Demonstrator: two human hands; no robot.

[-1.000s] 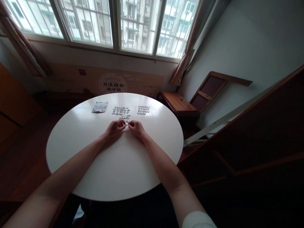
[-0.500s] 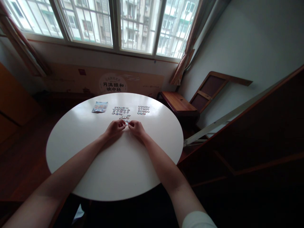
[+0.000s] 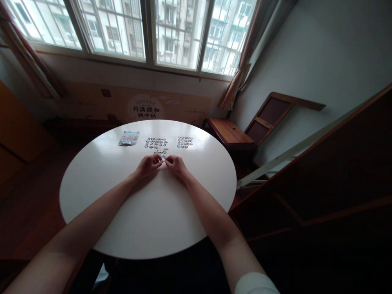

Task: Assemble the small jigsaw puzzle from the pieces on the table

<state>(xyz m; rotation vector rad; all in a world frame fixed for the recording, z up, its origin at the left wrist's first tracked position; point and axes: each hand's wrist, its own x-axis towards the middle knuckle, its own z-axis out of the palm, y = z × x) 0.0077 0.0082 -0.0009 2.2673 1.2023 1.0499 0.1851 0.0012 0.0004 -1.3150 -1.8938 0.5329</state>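
My left hand (image 3: 149, 164) and my right hand (image 3: 175, 165) meet near the middle of the white round table, fingertips pinched close together. Between them shows a small light jigsaw piece (image 3: 163, 159), partly hidden by the fingers. Just beyond the fingertips lies a small cluster of puzzle pieces (image 3: 160, 151). Farther back, several loose pieces (image 3: 155, 143) are spread in rows, and another group of pieces (image 3: 185, 142) lies to the right. A colourful picture sheet or packet (image 3: 129, 138) rests at the left.
The white table (image 3: 147, 220) fills the middle of the view. Behind it stand a printed cardboard panel (image 3: 183, 100) and barred windows. A wooden chair (image 3: 234, 130) is at the back right, and a dark wooden panel (image 3: 321, 183) slants along the right side.
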